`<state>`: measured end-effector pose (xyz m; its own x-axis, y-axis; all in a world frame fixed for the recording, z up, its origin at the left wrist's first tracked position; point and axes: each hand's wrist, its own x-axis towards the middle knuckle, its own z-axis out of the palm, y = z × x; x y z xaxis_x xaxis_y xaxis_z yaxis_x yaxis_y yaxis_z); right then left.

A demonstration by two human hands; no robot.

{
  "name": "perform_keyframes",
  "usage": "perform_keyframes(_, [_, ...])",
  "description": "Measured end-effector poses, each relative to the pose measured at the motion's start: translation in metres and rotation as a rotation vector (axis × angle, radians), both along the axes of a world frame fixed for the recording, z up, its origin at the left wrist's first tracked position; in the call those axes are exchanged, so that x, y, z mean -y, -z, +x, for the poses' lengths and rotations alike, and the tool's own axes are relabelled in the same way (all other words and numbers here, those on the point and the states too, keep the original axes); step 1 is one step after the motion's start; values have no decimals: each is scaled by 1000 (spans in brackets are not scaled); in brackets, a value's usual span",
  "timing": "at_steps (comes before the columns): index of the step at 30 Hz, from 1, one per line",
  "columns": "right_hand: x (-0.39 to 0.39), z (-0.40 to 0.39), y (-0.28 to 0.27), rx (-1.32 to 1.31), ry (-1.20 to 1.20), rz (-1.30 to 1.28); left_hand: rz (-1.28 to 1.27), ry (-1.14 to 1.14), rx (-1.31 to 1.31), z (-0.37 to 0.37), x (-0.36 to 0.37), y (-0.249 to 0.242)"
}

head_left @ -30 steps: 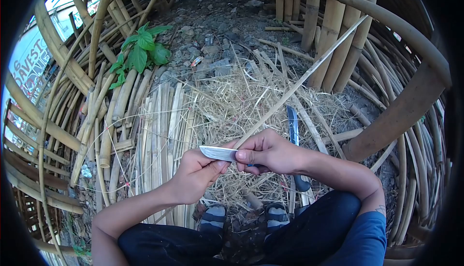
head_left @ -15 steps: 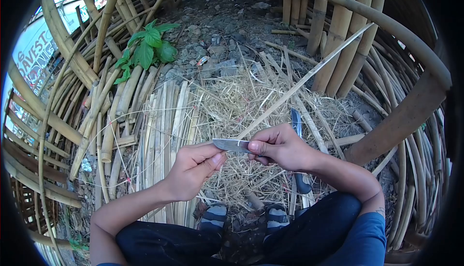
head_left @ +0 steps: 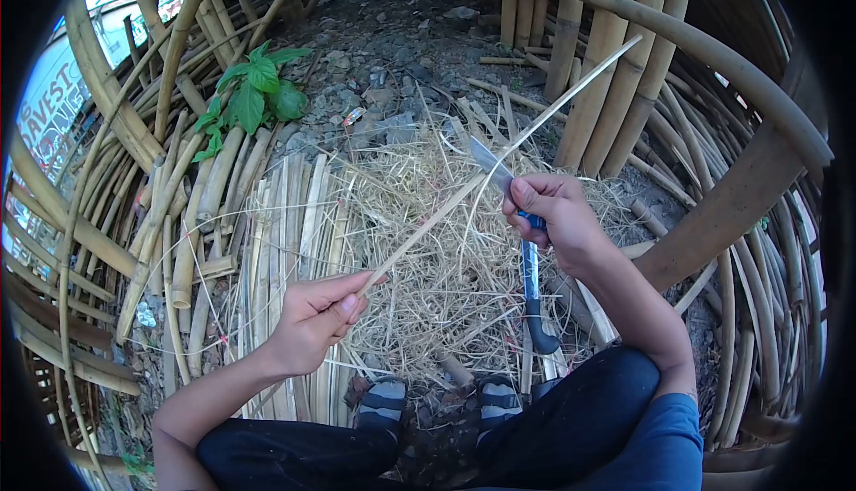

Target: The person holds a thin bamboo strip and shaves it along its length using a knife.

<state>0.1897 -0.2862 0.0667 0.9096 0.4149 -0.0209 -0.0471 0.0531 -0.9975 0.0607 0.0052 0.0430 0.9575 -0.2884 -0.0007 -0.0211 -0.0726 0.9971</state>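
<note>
Pinching the near end of a thin bamboo strip (head_left: 499,156), the left hand (head_left: 312,317) sits at lower centre-left, fingers closed on it. The strip runs diagonally up to the upper right, passing the right hand (head_left: 557,219), which is clenched around a small knife (head_left: 495,165) whose blade meets the strip. Below them lie straw shavings (head_left: 437,250), a larger blade (head_left: 532,299), and split bamboo slats (head_left: 294,223) at left.

Single head cam, fisheye w/ dark rounded corners, looks fwd and steeply down from above the seated person's lap; knees at bottom edge, hands close at centre, bamboo poles (head_left: 615,54) ringing the far edges
</note>
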Motion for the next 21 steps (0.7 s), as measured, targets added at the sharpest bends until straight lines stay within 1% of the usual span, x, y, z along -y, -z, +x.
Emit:
perform_keyframes(3, [2, -3, 1, 33, 17, -53, 12, 5, -17, -3, -5, -2])
perform_keyframes(5, [5, -6, 5, 8, 11, -38, 42, 11, 22, -5, -11, 0])
perform_keyframes(8, [8, -9, 7, 7, 3, -88, 71, 8, 13, -9, -19, 2])
perform_keyframes(11, [12, -11, 12, 0, 42, -127, 52, 11, -36, -11, -27, 7])
perform_keyframes(13, [14, -11, 13, 52, 56, -163, 51, 20, -37, -12, -28, 6])
perform_keyframes(17, [17, -13, 3, 25, 63, -188, 25, 14, -44, -13, -27, 9])
perform_keyframes(19, [21, -10, 4, -18, 87, -118, 2, 4, -81, -16, -35, 15])
perform_keyframes(20, [42, 4, 2, -7, 89, -118, -21, -7, -112, -16, -42, 19])
perform_keyframes(21, [79, 23, 3, -28, 288, 40, -22, -2, -115, -21, -56, 29])
